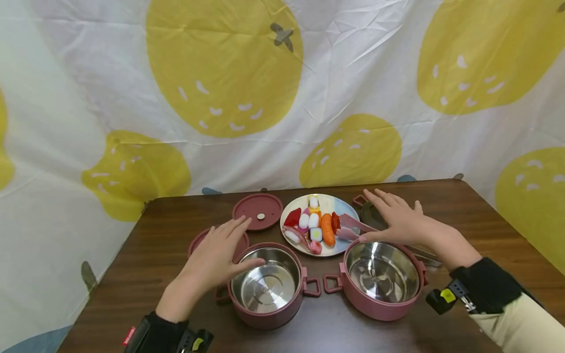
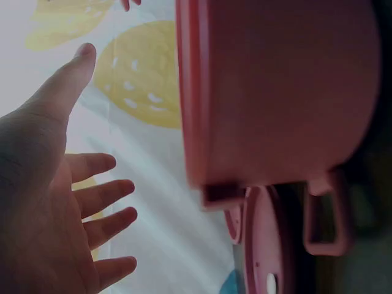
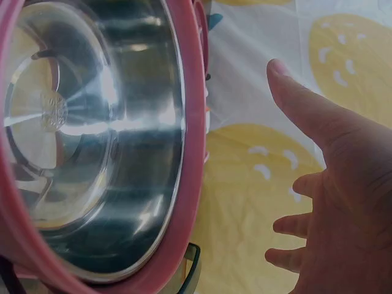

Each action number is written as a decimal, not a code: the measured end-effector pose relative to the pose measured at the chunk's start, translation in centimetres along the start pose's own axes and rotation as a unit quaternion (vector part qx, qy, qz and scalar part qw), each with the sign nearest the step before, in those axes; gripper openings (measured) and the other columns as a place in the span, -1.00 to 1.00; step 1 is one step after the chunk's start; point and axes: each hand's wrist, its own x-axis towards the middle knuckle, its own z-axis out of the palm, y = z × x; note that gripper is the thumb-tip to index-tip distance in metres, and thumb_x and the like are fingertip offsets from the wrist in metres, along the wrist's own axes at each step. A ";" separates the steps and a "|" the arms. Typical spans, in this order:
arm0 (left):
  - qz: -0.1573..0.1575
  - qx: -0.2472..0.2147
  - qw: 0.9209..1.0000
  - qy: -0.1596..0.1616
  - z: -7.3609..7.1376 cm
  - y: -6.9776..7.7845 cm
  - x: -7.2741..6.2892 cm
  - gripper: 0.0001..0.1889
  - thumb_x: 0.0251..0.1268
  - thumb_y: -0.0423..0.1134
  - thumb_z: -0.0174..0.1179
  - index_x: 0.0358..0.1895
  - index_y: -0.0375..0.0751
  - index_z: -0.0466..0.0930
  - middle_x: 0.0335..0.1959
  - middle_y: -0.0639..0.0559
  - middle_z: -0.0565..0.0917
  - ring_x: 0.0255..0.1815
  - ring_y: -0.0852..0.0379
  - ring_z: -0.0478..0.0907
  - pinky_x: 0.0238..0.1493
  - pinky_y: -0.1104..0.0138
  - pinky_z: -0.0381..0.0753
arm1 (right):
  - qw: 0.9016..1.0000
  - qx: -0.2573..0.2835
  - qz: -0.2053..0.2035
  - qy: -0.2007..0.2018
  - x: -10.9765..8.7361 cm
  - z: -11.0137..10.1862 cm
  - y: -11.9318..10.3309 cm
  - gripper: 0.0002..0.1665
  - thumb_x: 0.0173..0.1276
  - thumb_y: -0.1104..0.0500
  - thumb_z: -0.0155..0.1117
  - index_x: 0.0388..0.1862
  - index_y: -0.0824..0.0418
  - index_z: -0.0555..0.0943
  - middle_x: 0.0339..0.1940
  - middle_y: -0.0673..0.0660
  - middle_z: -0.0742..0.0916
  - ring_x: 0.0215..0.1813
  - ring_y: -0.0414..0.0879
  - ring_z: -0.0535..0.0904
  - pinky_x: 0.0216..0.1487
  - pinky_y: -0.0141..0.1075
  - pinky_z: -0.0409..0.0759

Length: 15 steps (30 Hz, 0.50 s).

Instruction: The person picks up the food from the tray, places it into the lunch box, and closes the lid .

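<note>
My left hand (image 1: pixel 216 252) hovers by the left pink pot (image 1: pixel 267 321), its thumb over the rim and its fingers spread. The left wrist view shows that hand (image 2: pixel 55 202) holding nothing beside the pot's outer wall (image 2: pixel 282 92). Above the back of the right pink pot (image 1: pixel 381 310) is my right hand (image 1: pixel 401 218), fingers spread and thumb out. In the right wrist view the right hand (image 3: pixel 349 177) is apart from the pot's rim (image 3: pixel 195 122). Both pots have bare steel insides.
Behind the pots, a plate (image 1: pixel 291 206) carries toy food, including an orange sausage (image 1: pixel 327 229), and pink tongs (image 1: pixel 357 224). Two pink lids lie at the left, one the far lid (image 1: pixel 258 203). A dark pan (image 1: pixel 371 215) sits partly behind my right hand. A patterned cloth (image 1: pixel 247 162) hangs behind the table.
</note>
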 end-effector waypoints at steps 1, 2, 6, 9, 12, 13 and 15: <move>0.003 -0.005 1.000 -0.003 0.1 -0.1 -0.2 -0.05 0.18 0.35 0.24 0.51 -0.16 0.25 0.50 -0.18 0.35 0.51 -0.22 0.29 0.52 -0.20 0.19 | 1.000 0.001 0.001 0.000 0.0 0.0 0.1 0.35 0.15 -0.52 0.26 0.67 0.03 -0.14 0.65 0.36 0.00 0.58 0.49 -0.10 0.25 0.70 -0.28; 0.005 -0.011 1.000 -0.006 0.2 -0.2 -0.5 -0.06 0.18 0.34 0.25 0.51 -0.16 0.26 0.50 -0.18 0.36 0.50 -0.21 0.30 0.52 -0.18 0.21 | 1.000 0.002 0.002 0.001 0.0 0.1 0.3 0.35 0.15 -0.53 0.26 0.67 0.03 -0.14 0.65 0.36 0.01 0.58 0.49 -0.10 0.24 0.70 -0.27; 0.016 -0.035 0.999 -0.016 0.7 -0.4 -1.6 -0.06 0.14 0.32 0.30 0.49 -0.18 0.29 0.48 -0.17 0.38 0.50 -0.17 0.32 0.51 -0.13 0.25 | 1.000 0.000 0.005 0.001 0.0 0.2 0.8 0.34 0.16 -0.53 0.24 0.67 0.05 -0.12 0.64 0.37 0.04 0.57 0.49 -0.05 0.24 0.70 -0.23; 0.033 -0.050 0.998 -0.011 1.2 -0.5 -2.4 -0.04 0.10 0.32 0.34 0.48 -0.19 0.31 0.47 -0.17 0.40 0.49 -0.16 0.34 0.48 -0.15 0.29 | 1.000 -0.001 0.008 0.003 0.0 0.3 1.2 0.32 0.18 -0.52 0.23 0.67 0.07 -0.11 0.64 0.37 0.05 0.56 0.50 -0.03 0.24 0.70 -0.20; 0.048 -0.079 0.996 -0.007 1.8 -0.6 -3.2 0.00 0.02 0.29 0.41 0.48 -0.19 0.30 0.48 -0.18 0.39 0.49 -0.16 0.34 0.44 -0.14 0.35 | 1.000 0.002 0.007 0.004 0.1 0.3 1.6 0.31 0.20 -0.50 0.24 0.66 0.08 -0.11 0.63 0.39 0.07 0.55 0.50 -0.01 0.24 0.69 -0.19; 0.052 -0.090 0.995 -0.009 1.9 -0.6 -3.4 0.01 0.00 0.29 0.43 0.48 -0.19 0.30 0.49 -0.18 0.37 0.49 -0.16 0.33 0.44 -0.13 0.36 | 1.000 0.004 0.006 0.004 0.1 0.4 1.8 0.29 0.21 -0.48 0.24 0.66 0.10 -0.10 0.63 0.39 0.08 0.55 0.50 0.00 0.25 0.69 -0.18; 0.057 -0.112 0.992 -0.017 2.2 -0.7 -3.8 0.06 -0.05 0.28 0.46 0.50 -0.19 0.27 0.51 -0.17 0.33 0.51 -0.16 0.29 0.45 -0.12 0.35 | 1.000 0.007 -0.002 0.007 0.1 0.5 2.1 0.25 0.24 -0.45 0.24 0.65 0.14 -0.05 0.61 0.42 0.12 0.54 0.51 0.03 0.27 0.66 -0.11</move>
